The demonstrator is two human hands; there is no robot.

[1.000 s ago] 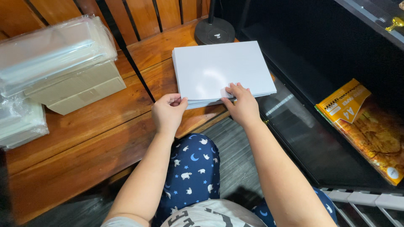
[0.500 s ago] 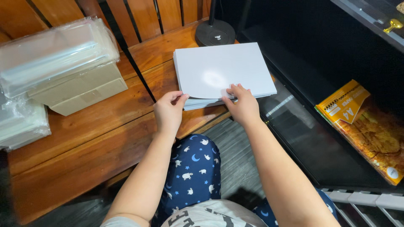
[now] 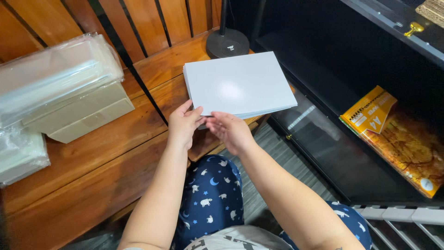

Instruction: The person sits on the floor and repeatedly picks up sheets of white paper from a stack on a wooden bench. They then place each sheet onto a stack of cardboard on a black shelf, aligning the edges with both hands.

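I see a wooden bench [image 3: 92, 157] w/ slatted back filling the left half of the view. Right of it stands a black cabinet [image 3: 351, 69] w/ a glossy shelf; an orange-yellow paper pack [image 3: 393, 134] lies at the shelf's right end. On the bench's left end sit plastic-wrapped packs [image 3: 55, 74] stacked on flat beige boxes [image 3: 88, 111], and another wrapped bundle [image 3: 21, 155] at the far left edge. A round black lamp base [image 3: 227, 42] stands at the bench's back right corner.

The stack of white sheets [image 3: 238, 83] sits at the bench's right front corner, just in front of the lamp base, its right part overhanging the bench edge toward the cabinet. Top sheet looks slightly raised at the near edge.

My left hand [image 3: 182, 125] is at the stack's near left corner, fingers curled, thumb and forefinger pinching the sheet edge. My right hand [image 3: 231, 132] is just beside it under the near edge, palm partly up, fingers loosely spread, touching the stack's underside; can't tell if it grips anything. Below, my star-and-sheep print navy trousers [image 3: 212, 194].
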